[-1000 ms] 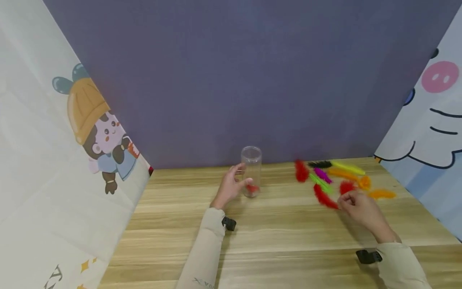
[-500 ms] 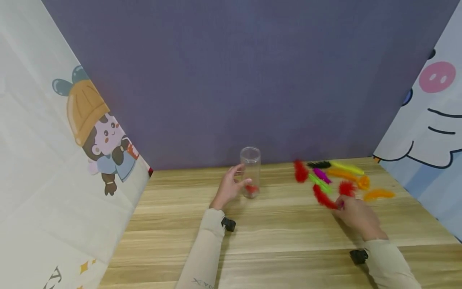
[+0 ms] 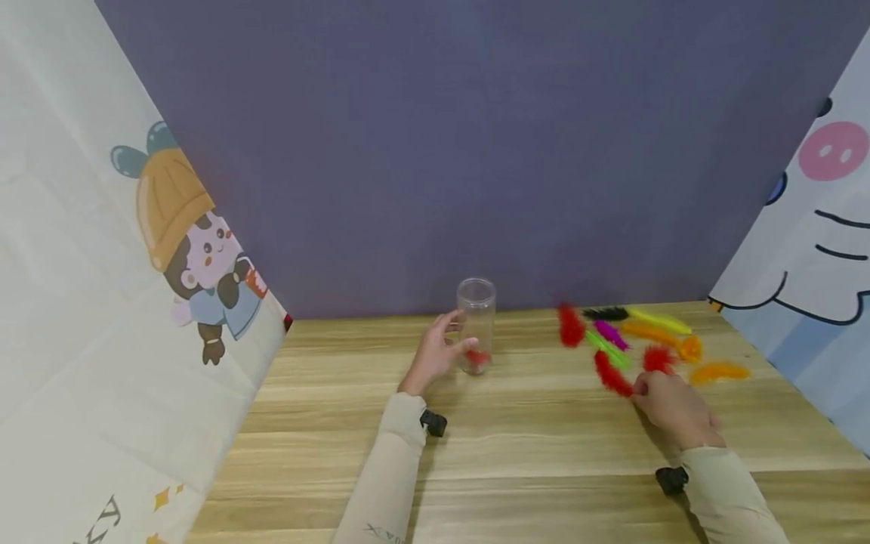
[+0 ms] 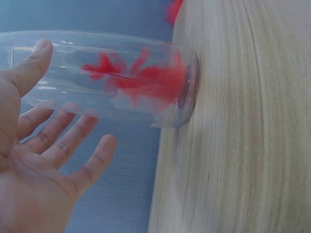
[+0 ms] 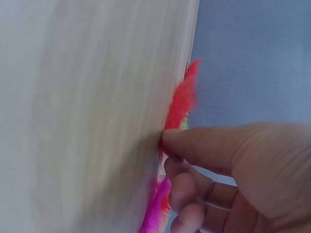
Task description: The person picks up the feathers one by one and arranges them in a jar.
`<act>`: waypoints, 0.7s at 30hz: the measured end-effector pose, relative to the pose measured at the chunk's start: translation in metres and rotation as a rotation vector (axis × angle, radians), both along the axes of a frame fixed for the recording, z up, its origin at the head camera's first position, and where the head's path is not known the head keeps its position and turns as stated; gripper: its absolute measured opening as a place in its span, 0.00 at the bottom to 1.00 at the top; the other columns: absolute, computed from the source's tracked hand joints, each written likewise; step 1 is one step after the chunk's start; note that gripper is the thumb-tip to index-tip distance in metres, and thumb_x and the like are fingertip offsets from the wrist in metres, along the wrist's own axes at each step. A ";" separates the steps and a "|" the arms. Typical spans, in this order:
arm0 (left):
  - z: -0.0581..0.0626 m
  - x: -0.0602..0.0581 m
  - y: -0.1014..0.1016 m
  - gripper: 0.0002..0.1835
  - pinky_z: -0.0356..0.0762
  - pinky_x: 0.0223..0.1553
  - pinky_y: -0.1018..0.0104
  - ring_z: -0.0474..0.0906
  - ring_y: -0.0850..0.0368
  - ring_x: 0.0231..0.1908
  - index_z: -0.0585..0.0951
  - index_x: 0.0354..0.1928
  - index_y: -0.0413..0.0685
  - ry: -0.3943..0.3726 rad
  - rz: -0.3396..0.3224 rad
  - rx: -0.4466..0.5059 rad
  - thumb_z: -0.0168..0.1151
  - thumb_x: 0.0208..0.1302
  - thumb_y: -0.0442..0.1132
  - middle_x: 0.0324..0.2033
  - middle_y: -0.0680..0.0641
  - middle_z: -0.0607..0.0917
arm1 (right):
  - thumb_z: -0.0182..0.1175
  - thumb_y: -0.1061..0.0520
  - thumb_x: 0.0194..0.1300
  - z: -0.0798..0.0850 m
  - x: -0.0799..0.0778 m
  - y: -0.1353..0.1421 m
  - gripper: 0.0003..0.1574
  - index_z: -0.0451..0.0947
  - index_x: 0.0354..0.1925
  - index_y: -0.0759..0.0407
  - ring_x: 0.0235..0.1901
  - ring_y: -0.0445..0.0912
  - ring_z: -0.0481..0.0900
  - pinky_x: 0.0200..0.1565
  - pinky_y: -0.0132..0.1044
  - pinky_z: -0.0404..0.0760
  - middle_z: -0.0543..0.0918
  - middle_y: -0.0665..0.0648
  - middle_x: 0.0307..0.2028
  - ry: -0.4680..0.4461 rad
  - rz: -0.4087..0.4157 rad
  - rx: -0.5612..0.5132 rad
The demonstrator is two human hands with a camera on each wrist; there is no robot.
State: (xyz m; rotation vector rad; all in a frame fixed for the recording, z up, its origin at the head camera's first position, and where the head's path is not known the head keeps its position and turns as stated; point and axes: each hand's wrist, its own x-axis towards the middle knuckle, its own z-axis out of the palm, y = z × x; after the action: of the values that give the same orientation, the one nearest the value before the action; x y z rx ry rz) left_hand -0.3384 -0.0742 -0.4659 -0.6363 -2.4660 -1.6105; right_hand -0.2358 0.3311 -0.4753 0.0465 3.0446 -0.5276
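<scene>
An upright clear glass [image 3: 476, 325] stands on the wooden table with a red feather [image 4: 146, 82] inside, at its bottom. My left hand [image 3: 435, 355] holds the glass from the left, thumb on one side and fingertips on the other. Further right, my right hand [image 3: 673, 408] pinches the near end of another red feather [image 3: 612, 374] between thumb and fingers, low over the tabletop. In the right wrist view this feather [image 5: 182, 102] sticks out past the thumb, and a magenta feather [image 5: 158, 206] shows below the fingers.
Around the right hand lie red [image 3: 657, 358], green [image 3: 607, 348], magenta [image 3: 612, 335], black [image 3: 606, 313], yellow [image 3: 659, 320] and orange [image 3: 720, 372] feathers. Another red feather [image 3: 571, 326] lies nearest the glass. A dark panel [image 3: 435, 166] borders the table's back edge.
The right hand has shifted slightly left and down to the end of the red feather, and its fingers have closed on it. The left hand and glass stay put.
</scene>
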 end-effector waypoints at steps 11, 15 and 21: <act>0.003 0.002 0.000 0.38 0.76 0.62 0.39 0.77 0.40 0.64 0.71 0.72 0.42 -0.026 0.000 0.001 0.73 0.63 0.46 0.63 0.37 0.79 | 0.61 0.58 0.69 -0.001 -0.001 -0.006 0.07 0.80 0.32 0.57 0.25 0.49 0.74 0.30 0.46 0.75 0.81 0.54 0.27 0.156 0.063 -0.015; 0.003 0.003 0.001 0.37 0.76 0.62 0.40 0.77 0.41 0.64 0.71 0.72 0.43 -0.032 0.006 0.003 0.73 0.63 0.45 0.63 0.37 0.79 | 0.60 0.59 0.71 0.006 0.000 -0.011 0.06 0.80 0.35 0.59 0.25 0.48 0.73 0.31 0.45 0.76 0.81 0.53 0.27 0.206 0.094 -0.053; 0.003 0.003 0.001 0.36 0.77 0.62 0.41 0.77 0.42 0.64 0.72 0.72 0.45 -0.022 0.013 -0.006 0.73 0.63 0.45 0.63 0.41 0.80 | 0.59 0.59 0.72 0.017 0.001 -0.020 0.05 0.79 0.38 0.60 0.23 0.45 0.69 0.28 0.37 0.70 0.79 0.51 0.26 0.247 0.116 -0.107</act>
State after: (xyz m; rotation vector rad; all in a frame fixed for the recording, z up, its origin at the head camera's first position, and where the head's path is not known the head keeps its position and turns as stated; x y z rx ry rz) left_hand -0.3351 -0.0727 -0.4628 -0.6048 -2.4864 -1.6146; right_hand -0.2349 0.3109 -0.4584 -0.2148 3.2213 -0.7374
